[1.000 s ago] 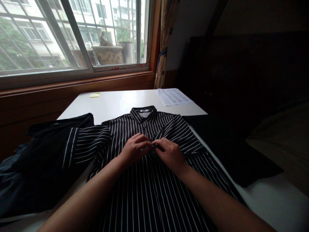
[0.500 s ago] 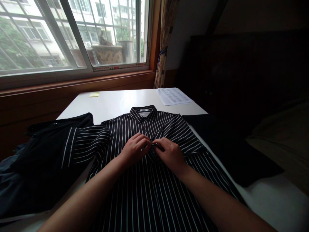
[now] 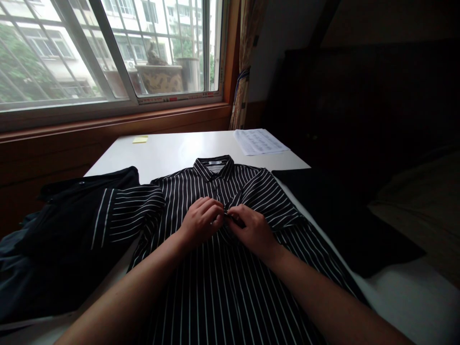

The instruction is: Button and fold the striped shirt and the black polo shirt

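A black shirt with white stripes lies spread out, front up, its collar at the far end. Over the middle of its chest my left hand and my right hand meet, fingertips almost touching. Both are closed in a pinch on the shirt's front edge, where the cloth is lifted and bunched a little. Whether a button is between the fingers is too small and dark to tell. One striped sleeve reaches out to the left; the other sleeve is folded over the right side of the chest.
The shirt rests on a white table. Dark folded clothes are piled at the left, and black cloth lies at the right. Printed sheets and a yellow sticky note are near the far edge, below a barred window.
Both hands keep nearly the same place. The fingers have shifted slightly at the pinched cloth, and the left fingers have curled in a little more.
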Demonstrator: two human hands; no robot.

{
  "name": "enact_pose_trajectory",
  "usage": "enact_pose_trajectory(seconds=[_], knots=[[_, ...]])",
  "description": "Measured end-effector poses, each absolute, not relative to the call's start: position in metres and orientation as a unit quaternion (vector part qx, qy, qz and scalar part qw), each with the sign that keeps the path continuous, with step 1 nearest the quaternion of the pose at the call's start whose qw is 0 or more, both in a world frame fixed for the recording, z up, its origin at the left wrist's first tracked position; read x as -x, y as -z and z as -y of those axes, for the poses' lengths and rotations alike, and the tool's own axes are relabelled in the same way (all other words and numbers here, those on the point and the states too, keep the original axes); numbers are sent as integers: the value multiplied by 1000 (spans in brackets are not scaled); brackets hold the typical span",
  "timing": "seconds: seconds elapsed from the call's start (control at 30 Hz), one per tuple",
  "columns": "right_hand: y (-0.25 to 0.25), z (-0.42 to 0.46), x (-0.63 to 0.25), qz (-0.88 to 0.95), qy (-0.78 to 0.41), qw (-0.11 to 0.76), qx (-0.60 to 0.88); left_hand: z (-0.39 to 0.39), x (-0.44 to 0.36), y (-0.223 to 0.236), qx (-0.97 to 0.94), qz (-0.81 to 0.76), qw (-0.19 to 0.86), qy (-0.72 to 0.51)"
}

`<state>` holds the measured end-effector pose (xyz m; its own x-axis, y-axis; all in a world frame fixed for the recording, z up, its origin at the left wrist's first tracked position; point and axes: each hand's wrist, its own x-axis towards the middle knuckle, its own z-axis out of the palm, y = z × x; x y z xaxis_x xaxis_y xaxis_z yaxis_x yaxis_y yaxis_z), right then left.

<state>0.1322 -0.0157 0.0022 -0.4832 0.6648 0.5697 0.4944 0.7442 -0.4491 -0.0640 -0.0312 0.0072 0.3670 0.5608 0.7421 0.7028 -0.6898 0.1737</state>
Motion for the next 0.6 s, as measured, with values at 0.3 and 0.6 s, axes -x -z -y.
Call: enact_pose_trajectory(seconds=[0.3, 0.6], knots=[[-6, 17, -134, 839, -118, 386, 365, 31, 67, -6, 830, 358, 84, 420], [-10, 18, -134, 843, -90, 389, 360, 29, 68, -5, 838, 358, 76, 405]])
